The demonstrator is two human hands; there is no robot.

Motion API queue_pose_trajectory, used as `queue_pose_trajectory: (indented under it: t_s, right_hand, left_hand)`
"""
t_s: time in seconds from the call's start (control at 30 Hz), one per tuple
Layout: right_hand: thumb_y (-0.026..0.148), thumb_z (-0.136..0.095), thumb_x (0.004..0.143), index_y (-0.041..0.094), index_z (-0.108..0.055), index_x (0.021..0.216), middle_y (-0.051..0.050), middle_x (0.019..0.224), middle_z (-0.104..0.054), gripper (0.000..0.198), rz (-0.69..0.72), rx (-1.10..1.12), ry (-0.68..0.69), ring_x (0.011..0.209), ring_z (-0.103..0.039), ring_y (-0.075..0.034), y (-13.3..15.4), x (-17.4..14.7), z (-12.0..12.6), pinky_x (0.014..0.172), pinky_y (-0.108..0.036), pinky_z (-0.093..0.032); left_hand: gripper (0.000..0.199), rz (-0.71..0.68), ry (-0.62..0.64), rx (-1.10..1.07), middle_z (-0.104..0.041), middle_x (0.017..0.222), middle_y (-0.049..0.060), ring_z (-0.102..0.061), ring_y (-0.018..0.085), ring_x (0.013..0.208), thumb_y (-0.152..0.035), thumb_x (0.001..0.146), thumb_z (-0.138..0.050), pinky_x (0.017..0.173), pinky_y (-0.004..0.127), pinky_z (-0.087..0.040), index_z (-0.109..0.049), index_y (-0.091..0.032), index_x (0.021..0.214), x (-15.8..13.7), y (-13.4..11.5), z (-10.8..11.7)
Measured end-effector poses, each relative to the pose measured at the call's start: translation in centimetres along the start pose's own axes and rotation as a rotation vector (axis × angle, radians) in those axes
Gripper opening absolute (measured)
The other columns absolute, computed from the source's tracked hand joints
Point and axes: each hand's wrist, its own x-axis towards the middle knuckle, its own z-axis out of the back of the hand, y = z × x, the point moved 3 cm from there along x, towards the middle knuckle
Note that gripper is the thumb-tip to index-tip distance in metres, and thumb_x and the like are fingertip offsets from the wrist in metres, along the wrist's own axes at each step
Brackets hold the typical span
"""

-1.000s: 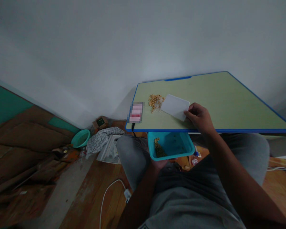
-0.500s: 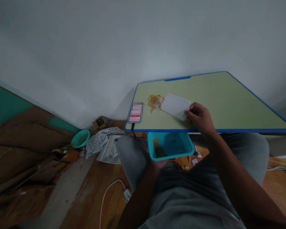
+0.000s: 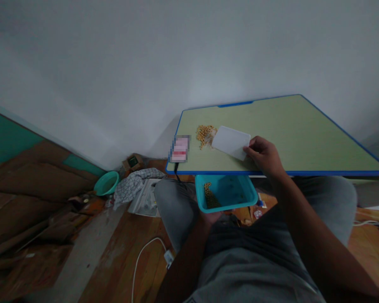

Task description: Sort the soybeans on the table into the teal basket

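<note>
Thumb and fingers of the right hand (image 3: 265, 155) pinch the near right corner of a thin white rectangular card with rounded corners (image 3: 230, 142), held over a pale green tabletop with blue edging (image 3: 303, 139). The card's left edge lies just beside some pale wispy scraps (image 3: 211, 138), though whether it touches them cannot be told. Against these scraps, toward the left, spreads a loose heap of small round yellow beans (image 3: 204, 134). The left hand (image 3: 211, 217) is under the near left side of a turquoise rectangular plastic tub (image 3: 230, 189), below the table's front edge; its fingers are mostly hidden, so how far they are curled cannot be told. Inside the tub, along its left side, yellow beans sit above smaller dark greenish grains (image 3: 212, 200). At the table's left edge rests a blurred pink-and-dark rectangular object (image 3: 180, 149), a black strap or cord (image 3: 176, 168) hanging from it over the front edge.
</note>
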Motion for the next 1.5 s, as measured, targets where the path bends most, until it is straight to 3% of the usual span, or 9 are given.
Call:
queue_pose_trajectory:
  t_s: [0.5,0.83,1.07,1.5]
  right_hand:
    - [0.040,-0.081,0.074,0.026,-0.060,0.079,0.001,0.066,-0.063,0.026,0.016,0.028,-0.002,0.059,-0.054,-0.016,-0.4,0.2,0.0,0.056,-0.029,-0.038]
    - [0.039,-0.084,0.073,0.026,-0.060,0.078,0.002,0.063,-0.063,0.028,0.011,0.055,-0.001,0.056,-0.054,-0.015,-0.2,0.2,0.0,0.052,-0.027,-0.037]
    - [0.036,-0.081,0.077,0.028,-0.057,0.079,0.005,0.060,-0.058,0.025,0.012,0.069,-0.163,0.048,-0.050,-0.014,-0.7,0.2,0.4,0.046,-0.027,-0.038]
    - [0.033,-0.076,0.079,0.028,-0.055,0.079,0.005,0.061,-0.056,0.022,0.021,0.022,-0.181,0.050,-0.049,-0.014,-0.8,0.2,0.4,0.048,-0.027,-0.037]
  left_hand:
    - [0.087,-0.029,0.017,0.045,-0.070,0.163,0.017,-0.068,0.055,0.140,-0.074,0.106,-0.021,0.096,0.073,-0.061,-0.077,-0.021,0.146,0.4,0.6,1.0]
    - [0.087,-0.019,0.063,0.014,-0.073,0.160,0.011,-0.062,0.056,0.146,-0.074,0.107,-0.020,0.097,0.073,-0.059,-0.076,-0.024,0.150,0.5,0.5,1.0]
    - [0.088,-0.016,0.064,-0.007,-0.071,0.162,0.013,-0.059,0.058,0.149,-0.077,0.105,-0.022,0.100,0.076,-0.055,-0.076,-0.024,0.150,0.6,0.8,1.2]
    - [0.089,-0.015,0.034,0.067,-0.069,0.165,0.012,-0.063,0.055,0.146,-0.077,0.104,-0.020,0.098,0.075,-0.059,-0.075,-0.025,0.150,0.4,0.4,0.5]
